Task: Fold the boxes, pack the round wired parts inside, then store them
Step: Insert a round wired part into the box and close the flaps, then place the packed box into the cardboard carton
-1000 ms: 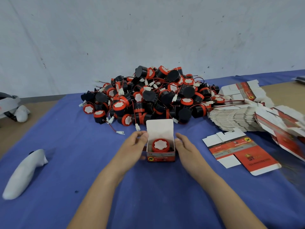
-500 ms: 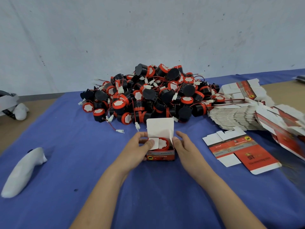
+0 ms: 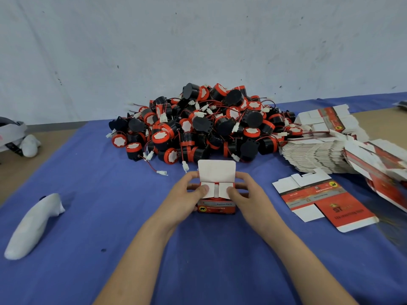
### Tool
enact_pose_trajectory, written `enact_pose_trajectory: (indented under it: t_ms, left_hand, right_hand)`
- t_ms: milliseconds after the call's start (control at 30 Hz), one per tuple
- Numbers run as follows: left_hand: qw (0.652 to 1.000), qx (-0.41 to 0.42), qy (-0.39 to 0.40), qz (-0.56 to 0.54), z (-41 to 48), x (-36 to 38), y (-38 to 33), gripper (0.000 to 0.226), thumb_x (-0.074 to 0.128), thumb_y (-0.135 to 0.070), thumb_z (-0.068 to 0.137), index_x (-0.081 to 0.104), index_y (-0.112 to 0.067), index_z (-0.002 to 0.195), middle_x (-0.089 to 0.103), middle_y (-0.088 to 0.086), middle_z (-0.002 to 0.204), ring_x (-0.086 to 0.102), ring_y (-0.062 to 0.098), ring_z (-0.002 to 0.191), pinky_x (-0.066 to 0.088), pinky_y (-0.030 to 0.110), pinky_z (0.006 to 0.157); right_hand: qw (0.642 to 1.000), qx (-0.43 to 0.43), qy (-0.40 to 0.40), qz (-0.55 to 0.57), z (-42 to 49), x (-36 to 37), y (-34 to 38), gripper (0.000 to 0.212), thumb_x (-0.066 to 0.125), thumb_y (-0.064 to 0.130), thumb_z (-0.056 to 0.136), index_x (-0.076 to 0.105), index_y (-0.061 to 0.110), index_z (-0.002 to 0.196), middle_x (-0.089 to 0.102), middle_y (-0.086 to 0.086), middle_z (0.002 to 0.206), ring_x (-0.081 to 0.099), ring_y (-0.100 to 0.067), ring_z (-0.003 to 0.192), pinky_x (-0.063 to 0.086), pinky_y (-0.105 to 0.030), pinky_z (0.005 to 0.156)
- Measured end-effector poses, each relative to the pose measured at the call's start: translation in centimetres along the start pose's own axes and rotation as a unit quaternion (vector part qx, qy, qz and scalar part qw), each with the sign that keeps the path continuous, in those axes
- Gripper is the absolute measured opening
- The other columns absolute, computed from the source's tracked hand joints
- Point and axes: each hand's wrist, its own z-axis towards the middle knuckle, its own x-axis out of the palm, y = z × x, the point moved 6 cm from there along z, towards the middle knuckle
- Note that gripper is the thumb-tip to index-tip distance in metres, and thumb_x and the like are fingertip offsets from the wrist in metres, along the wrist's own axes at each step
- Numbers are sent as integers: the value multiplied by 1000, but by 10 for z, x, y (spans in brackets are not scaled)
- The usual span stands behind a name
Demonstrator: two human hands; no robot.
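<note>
A person's two bare hands worked a small red and grey box (image 3: 217, 207) that stood on the blue-covered table (image 3: 88, 194), just in front of them and near the foot of a large pile of round wired parts (image 3: 209, 126). The left hand (image 3: 187, 197) curled round the box's left side and the right hand (image 3: 248, 194) round its right side, each gripping it. Both thumbs pressed the two white side flaps (image 3: 210, 189) down flat over the opening. The white lid flap (image 3: 217, 172) stood upright behind them, not yet closed. A sliver of red showed under the side flaps, but it could not be told whether that was a packed part. The step in hand appeared to be closing the top. To do it well, the thumbs would need to keep both side flaps level and inside the box walls while the fingers brought the lid forward over them. The thumbs should slide out only as the lid's tuck edge entered the front slot. Any loose wire would have to be tucked below the flaps first, or the lid could bulge or spring open. A light grip on the sides would keep the thin card from buckling. To the right lay an unfolded blank (image 3: 319, 201) and, behind it, a stack of flat box blanks (image 3: 315, 153).
</note>
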Motion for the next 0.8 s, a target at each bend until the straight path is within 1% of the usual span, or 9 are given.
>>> enact_pose_trajectory:
  t_ms: [133,233,300,367,467,567,667,733,800]
  left_hand:
    - [1000,-2,-3,-9,-1,-2,1,16,60,-25,100,63,-33,114,67,-3,115,67,-3,69,49,13,59]
    - [1000,-7,-12,-14,-1,-2,2,14,60,-22,99,68,-34,102,69,-4,111,67,0,72,48,14,58]
    - [1000,-13,-22,-14,1,-2,3,21,60,-18,97,70,-36,93,73,-5,105,67,7,80,49,19,60]
    - [999,-23,-33,-14,3,-2,5,31,55,-11,95,72,-36,87,75,-6,97,69,16,87,52,25,65]
    - [999,-27,-41,-16,6,-3,5,42,49,-3,92,74,-35,82,76,-3,91,69,23,86,52,35,70]
    - [999,-19,-19,-28,7,-4,5,35,52,-6,94,75,-30,88,76,0,94,69,23,83,51,38,73]
    - [998,-28,-8,-50,7,-6,8,38,42,-8,101,76,-23,97,77,4,97,70,15,80,55,31,69]
    - [997,-32,-3,-65,5,-7,8,38,39,-11,104,76,-21,101,76,5,98,68,15,80,56,28,67]
    - [999,-12,13,-34,3,-6,6,28,46,-19,105,74,-24,106,74,3,100,65,12,78,54,24,67]
  right_hand:
    - [1000,-1,0,10,0,-1,0,19,57,22,102,61,39,110,72,11,107,70,0,89,59,-24,73]
    - [1000,-3,-10,4,-1,-4,2,17,58,23,102,63,39,101,70,18,100,68,5,83,50,-12,62]
    - [1000,-5,-11,0,-2,-5,3,18,57,22,102,64,39,98,70,24,93,67,8,84,49,-9,62]
    - [1000,-6,-9,-3,-3,-5,4,20,56,22,103,64,38,96,69,30,93,66,9,86,48,-8,63]
    - [1000,-6,-8,-14,-5,-5,5,24,51,22,104,64,40,96,69,30,92,66,9,86,48,-9,61]
    - [999,-4,-10,-45,-6,-5,4,29,45,21,105,64,42,96,71,26,91,64,9,86,51,-13,64]
    - [998,2,-7,-68,-6,-7,4,40,36,16,106,63,44,95,70,21,95,60,13,82,44,-9,60]
    - [997,9,-4,-73,-6,-7,6,36,36,23,106,63,44,95,69,20,98,59,13,79,41,-7,58]
    - [997,8,3,-71,-6,-7,6,25,42,34,104,64,43,97,69,18,97,59,11,81,43,-7,58]
